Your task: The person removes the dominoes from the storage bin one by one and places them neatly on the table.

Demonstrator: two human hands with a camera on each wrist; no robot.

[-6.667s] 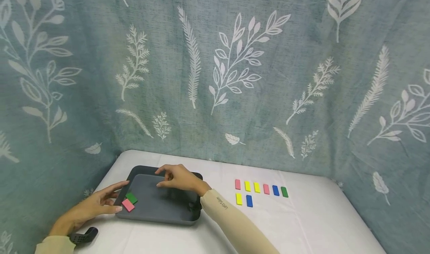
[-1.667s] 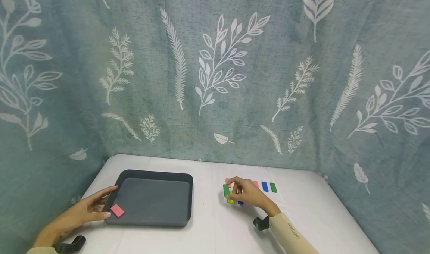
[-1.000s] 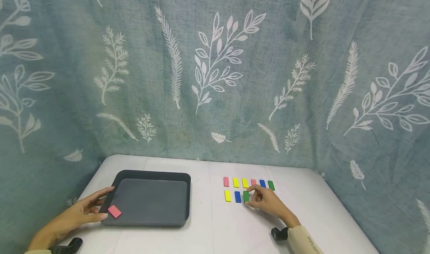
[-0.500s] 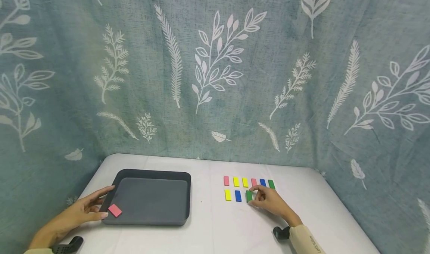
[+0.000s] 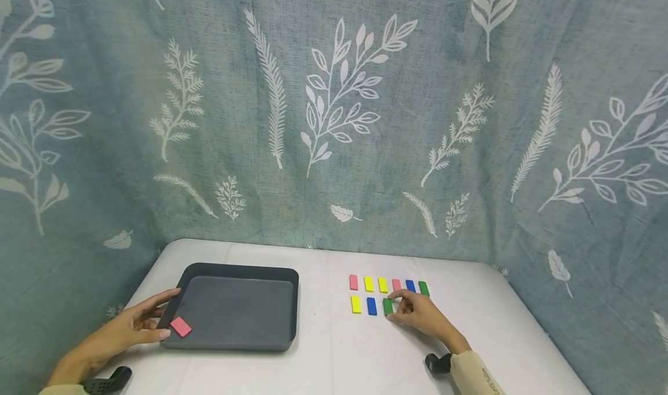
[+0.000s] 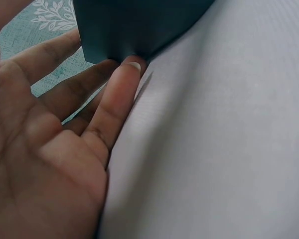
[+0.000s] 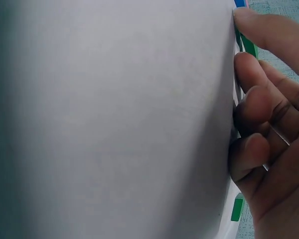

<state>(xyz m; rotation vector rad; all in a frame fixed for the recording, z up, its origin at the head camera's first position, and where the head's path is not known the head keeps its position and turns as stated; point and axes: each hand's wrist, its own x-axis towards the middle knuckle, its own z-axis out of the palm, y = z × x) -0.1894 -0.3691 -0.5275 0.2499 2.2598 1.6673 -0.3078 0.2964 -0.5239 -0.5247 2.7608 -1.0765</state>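
Observation:
The dark grey tray (image 5: pixel 240 311) lies on the left of the white table, with one pink block (image 5: pixel 181 326) in its front left corner. My left hand (image 5: pixel 122 328) holds the tray's left side, thumb near the front and index finger further back; the left wrist view shows fingertips against its dark wall. Between thumb and index finger of my right hand (image 5: pixel 420 314) is a green block (image 5: pixel 388 307), flat on the table and pinched at its two ends. It stands third in the front row, right of a yellow block (image 5: pixel 356 304) and a blue block (image 5: pixel 371 306).
Behind the front row runs a back row: pink (image 5: pixel 354 282), yellow, yellow, pink (image 5: pixel 396 285), blue (image 5: pixel 410 286) and a green block (image 5: pixel 424 289) at its right end. A patterned curtain (image 5: pixel 334 122) borders the table at the back and sides.
The green block, in the tray at first beside the pink one, was carried right by my right hand and set beside the blue block, then shifted slightly right. My left hand stayed at the tray.

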